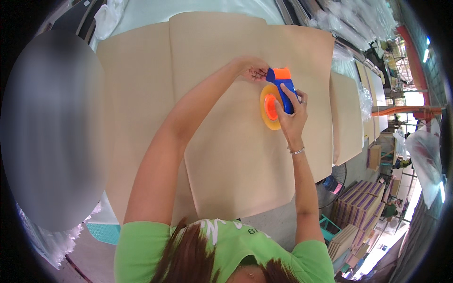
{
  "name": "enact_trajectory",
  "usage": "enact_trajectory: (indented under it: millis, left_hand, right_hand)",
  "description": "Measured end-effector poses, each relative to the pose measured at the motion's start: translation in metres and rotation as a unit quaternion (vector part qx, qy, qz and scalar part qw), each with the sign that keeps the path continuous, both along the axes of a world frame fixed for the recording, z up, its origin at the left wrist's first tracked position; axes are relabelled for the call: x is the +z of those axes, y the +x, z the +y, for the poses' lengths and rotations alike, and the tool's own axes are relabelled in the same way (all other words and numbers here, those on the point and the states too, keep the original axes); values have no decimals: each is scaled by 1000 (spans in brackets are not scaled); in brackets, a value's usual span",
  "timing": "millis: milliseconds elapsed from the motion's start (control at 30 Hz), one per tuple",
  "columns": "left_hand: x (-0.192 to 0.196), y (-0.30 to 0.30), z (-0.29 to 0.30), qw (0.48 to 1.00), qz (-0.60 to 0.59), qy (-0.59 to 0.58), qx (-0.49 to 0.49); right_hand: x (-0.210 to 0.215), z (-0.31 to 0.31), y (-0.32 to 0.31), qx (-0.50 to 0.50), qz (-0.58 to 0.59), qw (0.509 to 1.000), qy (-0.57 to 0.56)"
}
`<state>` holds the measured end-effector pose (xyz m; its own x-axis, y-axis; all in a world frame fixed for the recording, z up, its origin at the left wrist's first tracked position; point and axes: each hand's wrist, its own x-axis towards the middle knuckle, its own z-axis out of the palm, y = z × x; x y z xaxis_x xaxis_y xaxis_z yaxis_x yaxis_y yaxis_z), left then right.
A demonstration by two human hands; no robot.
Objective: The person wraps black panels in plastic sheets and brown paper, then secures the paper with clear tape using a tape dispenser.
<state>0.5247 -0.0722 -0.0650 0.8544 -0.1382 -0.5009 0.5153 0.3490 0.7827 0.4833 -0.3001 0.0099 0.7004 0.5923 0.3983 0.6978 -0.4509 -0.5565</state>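
Green-shirted shoulders lowest in frame, then up past both forearms the right hand [292, 111] clamps its grip on the blue handle of a light, rigid plastic tape dispenser [278, 99] lying on stiff cardboard sheets [226, 141], while the left hand [252, 68] just beyond pinches something tiny, probably the tape end.

The single head camera is looking steeply down (fisheye, edges bending) over the person's arms, close above the cardboard [226, 155].
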Motion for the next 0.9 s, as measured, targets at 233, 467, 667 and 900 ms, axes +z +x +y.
enact_trajectory:
  millis: [233, 467, 667, 900]
  left_hand:
    - [0, 20, -2, 985, -47, 164, 40]
    - [13, 21, 4, 851, -217, 466, 105]
    - [-5, 52, 41, 729, -228, 614, 196]
    - [-42, 64, 49, 656, -277, 681, 172]
  right_hand:
    - [2, 3, 6, -11, -4, 1000, -11]
    - [12, 22, 27, -16, 67, 995, -67]
    - [18, 75, 60, -18, 53, 986, -157]
    - [10, 121, 136, 35, 189, 945, -264]
